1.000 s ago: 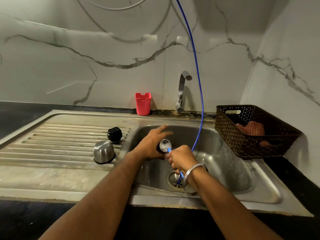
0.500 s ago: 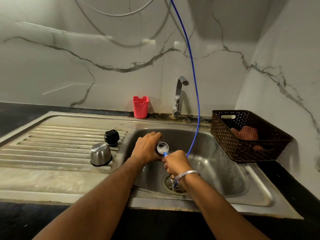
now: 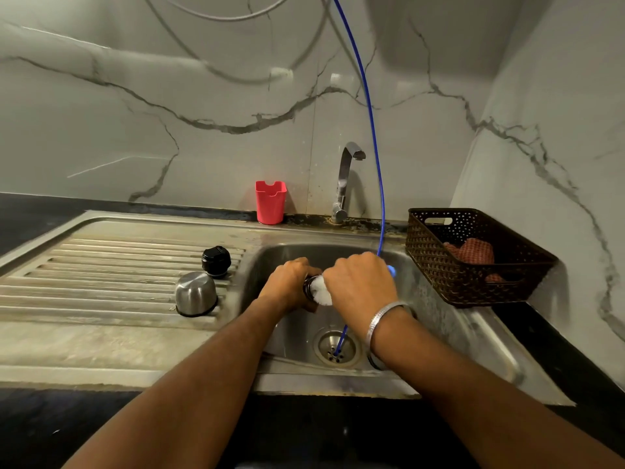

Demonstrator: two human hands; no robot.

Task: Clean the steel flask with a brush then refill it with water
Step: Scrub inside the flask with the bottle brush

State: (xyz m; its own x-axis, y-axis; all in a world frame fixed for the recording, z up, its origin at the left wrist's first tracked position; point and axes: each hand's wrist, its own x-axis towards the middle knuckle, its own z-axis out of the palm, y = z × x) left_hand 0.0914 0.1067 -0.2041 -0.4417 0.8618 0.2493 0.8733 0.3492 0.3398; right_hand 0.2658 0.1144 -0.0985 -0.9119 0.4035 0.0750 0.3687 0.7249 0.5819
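Head view: left hand (image 3: 287, 286) fingers are gripping the steel flask (image 3: 309, 288) over the sink (image 3: 439, 319); right hand (image 3: 360, 282) fingers are clamping the brush (image 3: 321, 290) at its mouth.

the cap (image 3: 196, 293) and stopper (image 3: 216, 261) are sitting on the draining board (image 3: 101, 265), left of the sink (image 3: 439, 319). the cup (image 3: 270, 202) and tap (image 3: 345, 184) are standing behind the sink. the basket (image 3: 473, 258) is resting on its right, holding a cloth (image 3: 473, 251).
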